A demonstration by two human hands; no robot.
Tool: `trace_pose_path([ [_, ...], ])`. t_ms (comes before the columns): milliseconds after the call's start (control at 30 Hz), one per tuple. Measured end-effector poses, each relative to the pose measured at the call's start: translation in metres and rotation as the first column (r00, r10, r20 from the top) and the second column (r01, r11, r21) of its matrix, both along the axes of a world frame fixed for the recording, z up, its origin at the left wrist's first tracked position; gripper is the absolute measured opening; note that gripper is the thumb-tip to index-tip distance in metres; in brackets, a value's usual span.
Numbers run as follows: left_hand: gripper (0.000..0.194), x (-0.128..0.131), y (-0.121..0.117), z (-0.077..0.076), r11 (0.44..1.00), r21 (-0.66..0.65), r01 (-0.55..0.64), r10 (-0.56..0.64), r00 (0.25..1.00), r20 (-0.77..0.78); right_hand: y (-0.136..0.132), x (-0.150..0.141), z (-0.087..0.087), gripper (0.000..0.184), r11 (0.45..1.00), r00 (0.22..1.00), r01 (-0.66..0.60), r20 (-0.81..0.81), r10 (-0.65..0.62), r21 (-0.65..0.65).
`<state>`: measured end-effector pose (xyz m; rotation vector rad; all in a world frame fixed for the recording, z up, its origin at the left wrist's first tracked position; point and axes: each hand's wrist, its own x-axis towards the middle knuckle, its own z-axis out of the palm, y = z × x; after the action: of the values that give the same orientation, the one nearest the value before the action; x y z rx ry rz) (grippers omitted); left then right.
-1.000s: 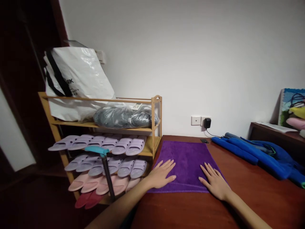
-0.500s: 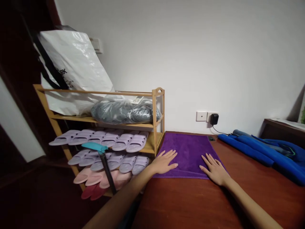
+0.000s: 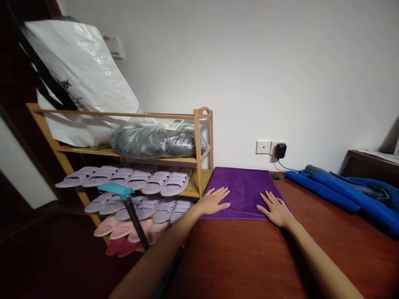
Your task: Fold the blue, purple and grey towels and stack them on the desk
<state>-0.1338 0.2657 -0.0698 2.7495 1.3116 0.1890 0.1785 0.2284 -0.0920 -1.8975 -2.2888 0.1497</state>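
Note:
A purple towel [image 3: 243,189] lies spread flat on a reddish-brown wooden table [image 3: 249,265], reaching back to the white wall. My left hand [image 3: 213,200] rests palm down on the towel's near left corner, fingers stretched out. My right hand [image 3: 274,209] lies flat on the near right corner, fingers spread. Neither hand holds anything.
A bamboo shoe rack [image 3: 199,158] stands left of the table with several lilac slippers [image 3: 168,185], pink and red ones below, a plastic-wrapped bundle [image 3: 156,141] and a white bag [image 3: 81,79] on top. A teal-headed pole [image 3: 124,197] leans before it. Blue cloths [image 3: 343,191] lie at right; a charger [image 3: 280,150] is plugged in.
Both hands have slid a little farther from me along the towel's near edge, staying flat. The view has swung left, showing more of the rack and less of the right side.

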Motion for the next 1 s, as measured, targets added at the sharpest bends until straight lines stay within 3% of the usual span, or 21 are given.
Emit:
trace_pose_path([
  [167,0.066,0.001,-0.001,0.001,1.000,0.015,0.003,-0.003,1.000,-0.007,0.010,0.017,0.000,0.072,1.000,0.999,0.005,-0.041,-0.004,0.024],
  [300,0.065,0.002,-0.003,0.003,1.000,0.029,-0.001,0.001,1.000,-0.005,0.008,0.085,0.004,0.072,0.967,0.977,0.211,-0.044,-0.207,0.143],
  [433,0.061,0.003,-0.006,0.006,0.999,0.044,-0.005,0.004,1.000,0.015,0.000,0.180,-0.005,0.073,0.845,0.894,0.434,-0.036,-0.446,0.313],
  [467,0.060,0.003,-0.007,0.006,0.999,0.042,-0.011,0.010,1.000,0.020,-0.001,0.199,-0.009,0.069,0.770,0.835,0.503,0.008,-0.550,0.391],
  [533,0.060,0.004,-0.007,0.006,0.999,0.037,-0.018,0.017,0.999,0.027,-0.001,0.222,-0.018,0.064,0.707,0.768,0.548,0.067,-0.637,0.447],
  [633,0.060,0.005,-0.006,0.005,0.999,0.036,-0.019,0.017,0.999,0.038,-0.001,0.226,-0.022,0.053,0.720,0.758,0.497,0.162,-0.632,0.484],
  [833,0.060,0.004,-0.007,0.005,0.999,0.046,-0.020,0.018,0.999,0.044,-0.014,0.206,-0.006,0.041,0.833,0.816,0.266,0.346,-0.463,0.485],
  [900,0.060,0.004,-0.009,0.007,0.999,0.046,-0.022,0.020,0.999,0.043,-0.019,0.209,-0.004,0.037,0.826,0.809,0.288,0.337,-0.481,0.485],
  [1000,0.061,0.003,-0.010,0.008,0.999,0.045,-0.020,0.018,0.999,0.047,-0.024,0.223,-0.006,0.039,0.768,0.767,0.416,0.266,-0.584,0.487],
])
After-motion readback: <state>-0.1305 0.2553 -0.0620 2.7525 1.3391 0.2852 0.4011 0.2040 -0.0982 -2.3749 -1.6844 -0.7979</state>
